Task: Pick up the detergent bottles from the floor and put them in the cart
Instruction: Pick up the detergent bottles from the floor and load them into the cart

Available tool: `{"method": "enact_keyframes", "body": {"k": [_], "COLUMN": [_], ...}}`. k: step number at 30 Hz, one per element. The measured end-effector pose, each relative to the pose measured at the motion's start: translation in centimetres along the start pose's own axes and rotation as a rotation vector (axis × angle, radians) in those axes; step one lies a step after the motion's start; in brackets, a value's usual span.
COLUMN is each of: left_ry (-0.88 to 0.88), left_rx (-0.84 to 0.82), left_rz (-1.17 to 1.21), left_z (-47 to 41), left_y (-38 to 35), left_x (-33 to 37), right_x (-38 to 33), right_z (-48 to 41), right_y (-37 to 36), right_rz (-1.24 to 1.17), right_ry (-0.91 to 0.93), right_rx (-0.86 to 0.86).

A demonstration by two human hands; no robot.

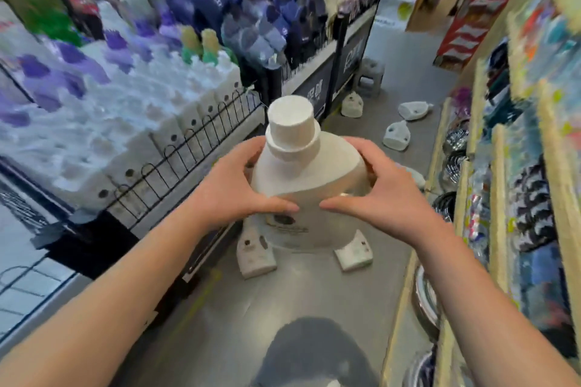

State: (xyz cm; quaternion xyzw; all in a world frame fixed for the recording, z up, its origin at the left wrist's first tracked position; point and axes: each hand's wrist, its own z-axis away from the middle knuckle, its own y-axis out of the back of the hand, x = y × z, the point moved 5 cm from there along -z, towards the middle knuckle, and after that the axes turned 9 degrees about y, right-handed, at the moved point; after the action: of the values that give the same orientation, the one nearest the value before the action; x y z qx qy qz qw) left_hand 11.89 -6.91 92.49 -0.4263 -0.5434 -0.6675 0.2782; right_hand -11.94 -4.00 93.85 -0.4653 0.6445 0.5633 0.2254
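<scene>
So the person's got one big white detergent bottle (pixel 301 173) held up mid-frame, left hand (pixel 232 185) and right hand (pixel 386 195) both wrapped round its shoulders, thumbs nearly meeting. Looks like stiff, smooth plastic, probably heavy if full and a bit slippery, so that two-handed hold makes sense. On the floor (pixel 298 292): two near bottles (pixel 256 256) lower centre, three far bottles (pixel 396 135) right of centre, maybe another behind the right hand.

Large white capped bottle (pixel 309 179), upright, held above floor (pixel 292 295), two near bottles (pixel 256 253) below it, three far bottles (pixel 396 135) scattered beyond.
</scene>
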Motion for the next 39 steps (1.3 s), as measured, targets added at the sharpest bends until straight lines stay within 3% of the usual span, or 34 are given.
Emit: {"method": "enact_keyframes", "body": {"k": [11, 17, 27, 39], "left_ry": [0.032, 0.055, 0.272, 0.584], "left_rx": [0.177, 0.322, 0.742, 1.192], "left_rz": [0.163, 0.132, 0.116, 0.123], "left_z": [6.9, 11.6, 25.7, 47.3], "left_y": [7.2, 10.5, 11.2, 6.2], "left_x": [-0.7, -1.5, -0.7, -0.5], "right_x": [-8.0, -10.4, -15.5, -23.6], "right_z": [-1.7, -2.7, -1.7, 9.7], "right_y": [-4.7, -8.3, -15.8, -27.5], "right_rz": [-0.253, -0.318, -0.506, -0.675], "right_ry": [0.118, 0.204, 0.364, 0.498], "right_rx": [-0.028, -0.148, -0.532, -1.033]}}
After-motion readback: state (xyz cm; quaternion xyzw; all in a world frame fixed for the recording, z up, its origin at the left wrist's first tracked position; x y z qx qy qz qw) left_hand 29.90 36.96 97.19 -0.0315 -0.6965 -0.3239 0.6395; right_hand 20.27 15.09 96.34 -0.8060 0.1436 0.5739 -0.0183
